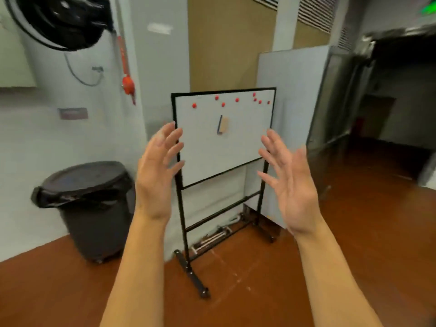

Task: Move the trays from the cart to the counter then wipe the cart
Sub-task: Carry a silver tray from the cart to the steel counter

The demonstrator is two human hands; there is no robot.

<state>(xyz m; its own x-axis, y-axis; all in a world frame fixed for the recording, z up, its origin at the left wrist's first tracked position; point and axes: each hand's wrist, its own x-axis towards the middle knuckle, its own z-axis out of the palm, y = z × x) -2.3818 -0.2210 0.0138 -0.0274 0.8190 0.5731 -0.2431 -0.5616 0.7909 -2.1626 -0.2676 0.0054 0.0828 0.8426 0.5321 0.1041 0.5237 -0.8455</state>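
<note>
Both bare forearms rise from the bottom edge, cut off below the elbows. The left hand (157,175) is raised with its palm turned inward and its fingers spread and only slightly bent, grasping nothing. The right hand (291,182) mirrors it, palm facing the left, fingers splayed and released, touching nothing. The two are well apart, with air between them.

Beneath them lies a smooth reddish-brown floor (259,279). Beyond the hands stands a whiteboard (224,138) in a thin black frame on a black tubular stand with feet; small red round magnets dot its upper part and a tan eraser with a dark edge clings near its middle. Left of it sits a round dark grey bin (92,208) with a lid and a crumpled black liner. A grey partition panel (292,90) stands behind the board. On the pale wall hangs a red object (128,85), too blurred to identify. The far right is dark and smeared. No trays, cart or worktop are in view.
</note>
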